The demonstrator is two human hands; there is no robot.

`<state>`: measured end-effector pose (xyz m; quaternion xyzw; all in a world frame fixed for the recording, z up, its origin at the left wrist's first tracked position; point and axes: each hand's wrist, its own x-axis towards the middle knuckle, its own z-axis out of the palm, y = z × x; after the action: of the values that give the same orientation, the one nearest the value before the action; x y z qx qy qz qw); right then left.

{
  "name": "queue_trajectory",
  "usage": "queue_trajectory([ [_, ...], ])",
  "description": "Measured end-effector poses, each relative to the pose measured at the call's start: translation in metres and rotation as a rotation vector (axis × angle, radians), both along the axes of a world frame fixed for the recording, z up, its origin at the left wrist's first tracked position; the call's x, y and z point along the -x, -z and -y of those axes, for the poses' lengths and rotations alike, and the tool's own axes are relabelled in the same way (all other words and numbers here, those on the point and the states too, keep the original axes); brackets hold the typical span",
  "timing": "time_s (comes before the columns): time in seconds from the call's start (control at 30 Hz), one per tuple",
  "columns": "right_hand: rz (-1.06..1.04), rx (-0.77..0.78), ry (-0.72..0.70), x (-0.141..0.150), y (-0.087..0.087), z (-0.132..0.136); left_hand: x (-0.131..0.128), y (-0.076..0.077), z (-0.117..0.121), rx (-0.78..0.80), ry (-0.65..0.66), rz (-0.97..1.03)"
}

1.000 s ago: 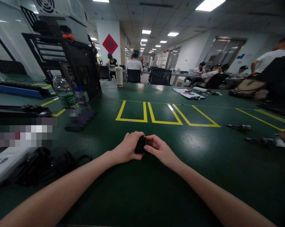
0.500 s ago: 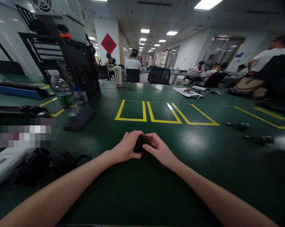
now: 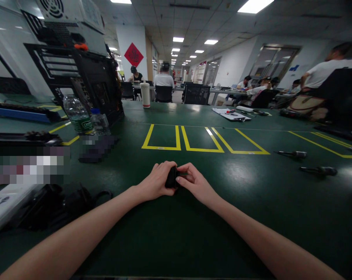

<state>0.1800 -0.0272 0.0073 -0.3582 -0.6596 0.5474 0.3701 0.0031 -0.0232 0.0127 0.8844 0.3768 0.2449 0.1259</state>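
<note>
A small black block-like object (image 3: pixel 170 178) is held low over the green table in front of me; its exact kind does not show. My left hand (image 3: pixel 157 181) is wrapped round it from the left, with the fingers over its top and the thumb at its near bottom edge. My right hand (image 3: pixel 195 182) is on the object's right side, where thumb and forefinger close in a pinch on its edge. Between those fingers and my palm there is a dark gap. Part of the object is covered by my fingers.
Yellow tape outlines (image 3: pixel 161 147) mark the table ahead. Two screwdriver-like tools (image 3: pixel 320 171) lie at right, a clipboard (image 3: pixel 231 114) beyond. At left stand a computer case (image 3: pixel 98 87), water bottles (image 3: pixel 76 112) and black cables (image 3: pixel 76 198). A white bottle (image 3: pixel 145 95) stands farther back; people sit beyond.
My right thumb and forefinger have drawn slightly closer together at the object's right side. My left hand and the black object stay in place.
</note>
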Motion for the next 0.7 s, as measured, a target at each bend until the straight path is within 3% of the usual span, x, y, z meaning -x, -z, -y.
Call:
queue_trajectory([
  [0.3, -0.078, 0.01, -0.096, -0.0041, 0.0, -0.0001, 0.0015, -0.0003, -0.0005, 0.007, 0.011, -0.008],
  [0.7, -0.003, 0.008, -0.008, -0.001, 0.0003, -0.0018, -0.0001, -0.0001, -0.0007, -0.009, 0.001, -0.003],
])
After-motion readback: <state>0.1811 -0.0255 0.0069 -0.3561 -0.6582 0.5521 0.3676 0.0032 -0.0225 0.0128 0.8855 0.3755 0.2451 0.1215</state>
